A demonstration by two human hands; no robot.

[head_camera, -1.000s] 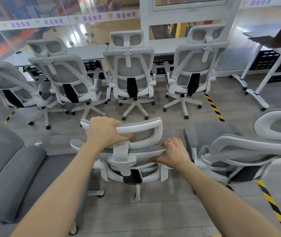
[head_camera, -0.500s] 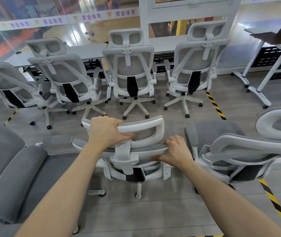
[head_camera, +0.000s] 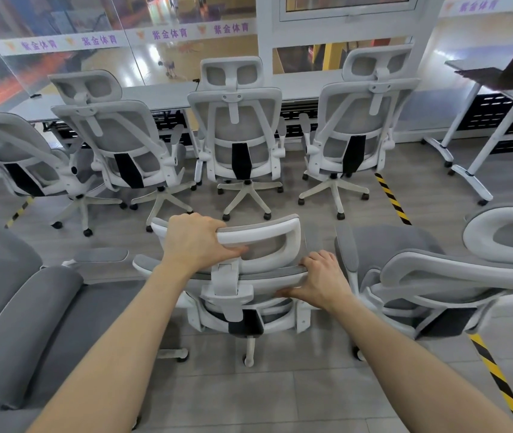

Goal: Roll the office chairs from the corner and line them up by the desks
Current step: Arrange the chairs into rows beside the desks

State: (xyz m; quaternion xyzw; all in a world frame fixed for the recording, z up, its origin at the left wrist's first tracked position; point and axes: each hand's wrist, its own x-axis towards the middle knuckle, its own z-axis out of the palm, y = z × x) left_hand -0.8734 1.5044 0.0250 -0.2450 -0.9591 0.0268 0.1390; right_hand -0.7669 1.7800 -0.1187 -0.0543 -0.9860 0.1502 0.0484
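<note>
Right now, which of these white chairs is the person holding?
The nearest middle chair: the left hand grips its headrest, the right hand holds its backrest edge. The others stand untouched.

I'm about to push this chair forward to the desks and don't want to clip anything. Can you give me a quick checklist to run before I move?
1. Left hand on the headrest: ok, wrapped over its top bar.
2. Right hand on the held chair: ok, gripping the right end of the backrest edge.
3. Right side: not ok, the right-hand chair sits very close; whether they touch cannot be told.
4. Left side: not ok, the left-hand chair is also close.
5. Straight ahead: not ok, the row of chairs already fills the desk front.
6. Casters free: cannot tell, the base is mostly hidden.
</note>
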